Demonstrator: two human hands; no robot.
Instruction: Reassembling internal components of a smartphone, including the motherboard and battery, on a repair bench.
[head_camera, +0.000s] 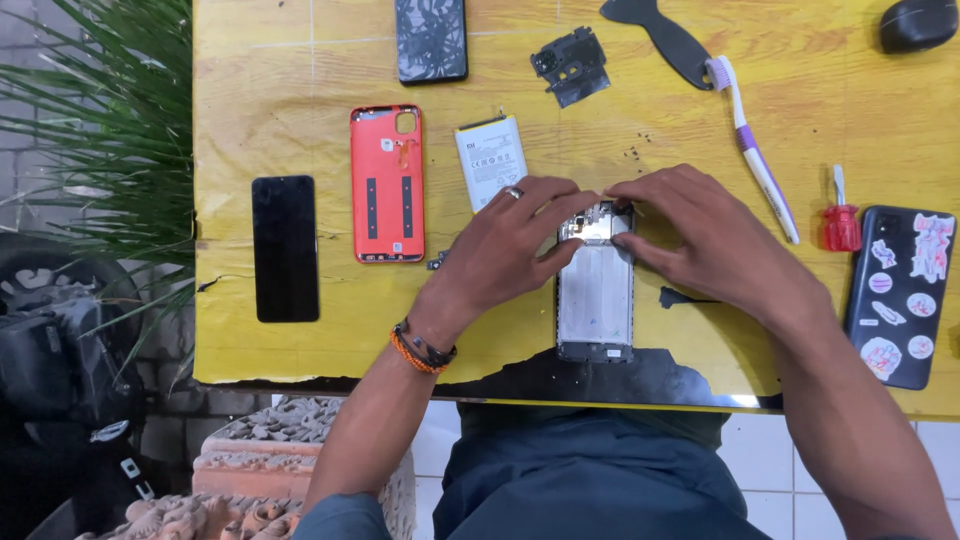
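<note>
The fingers of the left hand (510, 240) and the right hand (700, 235) meet at the top end of the opened phone frame (596, 290), pinched together on its upper edge. The frame lies flat near the front edge of the yellow counter (260, 70), between the 2 wrists. Just left of the left hand lies a white battery (489, 158), then an orange back cover (387, 183) and a black screen (285, 248). To the right lie a toothbrush (755, 160) and a red screwdriver (841, 222).

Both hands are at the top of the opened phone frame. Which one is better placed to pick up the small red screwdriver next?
Probably the right hand. The red screwdriver lies on its side of the phone frame, with only the toothbrush between. The left hand would have to cross over the frame.
</note>
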